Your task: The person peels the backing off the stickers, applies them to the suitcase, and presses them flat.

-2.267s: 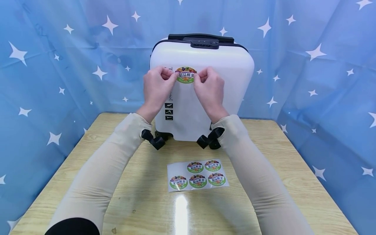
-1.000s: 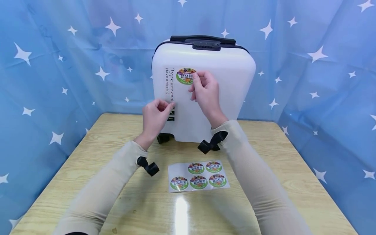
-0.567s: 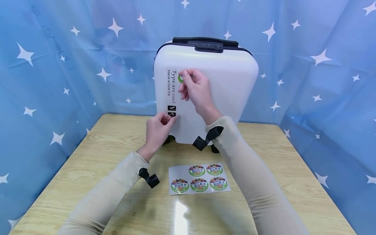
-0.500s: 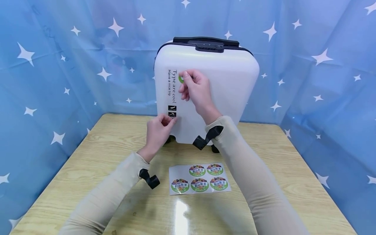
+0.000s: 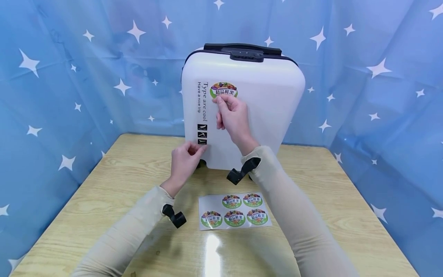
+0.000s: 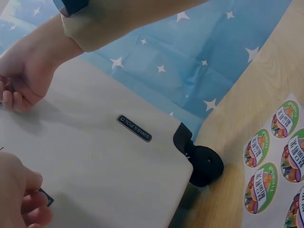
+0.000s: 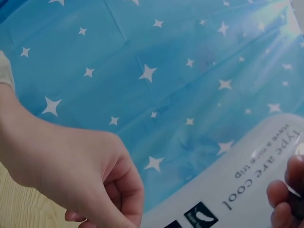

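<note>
An oval fruit sticker (image 5: 223, 89) lies on the front of an upright white suitcase (image 5: 270, 100), right of its printed lettering. My right hand (image 5: 233, 115) rests its thumb and bent fingertips at the sticker's lower edge, covering the bottom part. Lower down, my left hand (image 5: 185, 159) is near the suitcase's lower left, beside the black printed icons (image 5: 202, 134). Its thumb and forefinger come together loosely, with nothing seen between them. In the left wrist view, the right hand (image 6: 28, 80) is at the upper left, above the suitcase face.
A sheet of several matching stickers (image 5: 235, 211) lies flat on the wooden table (image 5: 114, 184) in front of the suitcase, its upper left spot bare. Blue star-patterned curtains (image 5: 86, 77) enclose the table's back and sides. A black wheel (image 6: 206, 166) shows at the suitcase's base.
My left hand has left the sticker and come down to the suitcase's lower left. My right hand moved left across the sticker, then down, uncovering most of it.
</note>
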Available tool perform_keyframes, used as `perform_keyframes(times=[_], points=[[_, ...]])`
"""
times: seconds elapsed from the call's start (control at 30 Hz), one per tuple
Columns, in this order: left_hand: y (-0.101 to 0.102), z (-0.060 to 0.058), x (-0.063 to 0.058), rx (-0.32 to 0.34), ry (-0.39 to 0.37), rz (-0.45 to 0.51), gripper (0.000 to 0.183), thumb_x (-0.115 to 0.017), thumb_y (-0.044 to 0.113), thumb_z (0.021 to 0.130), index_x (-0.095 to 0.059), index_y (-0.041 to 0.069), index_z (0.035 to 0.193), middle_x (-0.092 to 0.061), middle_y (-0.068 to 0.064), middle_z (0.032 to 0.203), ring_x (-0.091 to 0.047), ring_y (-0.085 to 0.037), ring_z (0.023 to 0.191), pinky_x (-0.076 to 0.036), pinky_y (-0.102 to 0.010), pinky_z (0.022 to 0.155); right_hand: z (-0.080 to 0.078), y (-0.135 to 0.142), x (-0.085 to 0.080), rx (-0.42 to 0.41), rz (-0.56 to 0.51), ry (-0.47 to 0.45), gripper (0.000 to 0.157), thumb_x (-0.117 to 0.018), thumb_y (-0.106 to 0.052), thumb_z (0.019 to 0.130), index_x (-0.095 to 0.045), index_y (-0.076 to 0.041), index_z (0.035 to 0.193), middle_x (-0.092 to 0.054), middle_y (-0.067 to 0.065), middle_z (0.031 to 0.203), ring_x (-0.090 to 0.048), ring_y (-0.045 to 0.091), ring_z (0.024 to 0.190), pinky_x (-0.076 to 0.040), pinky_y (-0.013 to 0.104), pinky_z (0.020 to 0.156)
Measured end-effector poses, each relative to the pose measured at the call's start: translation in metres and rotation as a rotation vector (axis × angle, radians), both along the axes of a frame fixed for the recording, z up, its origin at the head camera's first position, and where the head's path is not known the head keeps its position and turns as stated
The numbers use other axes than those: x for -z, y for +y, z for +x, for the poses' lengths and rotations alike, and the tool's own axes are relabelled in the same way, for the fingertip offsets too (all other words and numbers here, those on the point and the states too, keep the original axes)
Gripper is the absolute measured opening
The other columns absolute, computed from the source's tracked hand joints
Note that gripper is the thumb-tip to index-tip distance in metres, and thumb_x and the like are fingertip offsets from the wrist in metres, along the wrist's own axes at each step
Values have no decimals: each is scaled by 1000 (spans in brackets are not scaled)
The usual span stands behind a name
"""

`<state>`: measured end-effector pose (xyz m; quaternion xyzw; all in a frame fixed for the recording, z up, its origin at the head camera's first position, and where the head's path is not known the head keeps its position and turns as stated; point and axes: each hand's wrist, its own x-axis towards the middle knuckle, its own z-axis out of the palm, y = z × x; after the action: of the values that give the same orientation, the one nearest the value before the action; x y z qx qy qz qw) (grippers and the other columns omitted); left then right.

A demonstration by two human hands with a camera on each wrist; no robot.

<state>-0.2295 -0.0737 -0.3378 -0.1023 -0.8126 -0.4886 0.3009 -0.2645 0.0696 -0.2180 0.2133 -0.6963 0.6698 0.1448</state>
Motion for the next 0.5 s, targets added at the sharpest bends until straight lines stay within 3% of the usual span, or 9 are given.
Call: perform_keyframes(times=[0.23, 0.5], points=[[2, 4, 5, 17, -2, 9, 18, -70, 17, 83, -64, 5, 71, -60, -2, 64, -52, -14, 55, -43, -26, 49, 2, 7, 1, 31, 10, -5, 22, -53, -20, 96, -65, -1, 101, -51, 8, 53, -47, 19, 42, -41, 25, 41], [1, 6, 15, -7, -36, 37, 20, -71, 17, 83, -62, 5, 70, -59, -2, 62, -51, -14, 54, -42, -26, 49, 4, 19, -20, 64, -108, 28, 26, -58, -28, 92, -68, -9, 107, -54, 7, 55, -48, 17, 43, -40, 22, 40]])
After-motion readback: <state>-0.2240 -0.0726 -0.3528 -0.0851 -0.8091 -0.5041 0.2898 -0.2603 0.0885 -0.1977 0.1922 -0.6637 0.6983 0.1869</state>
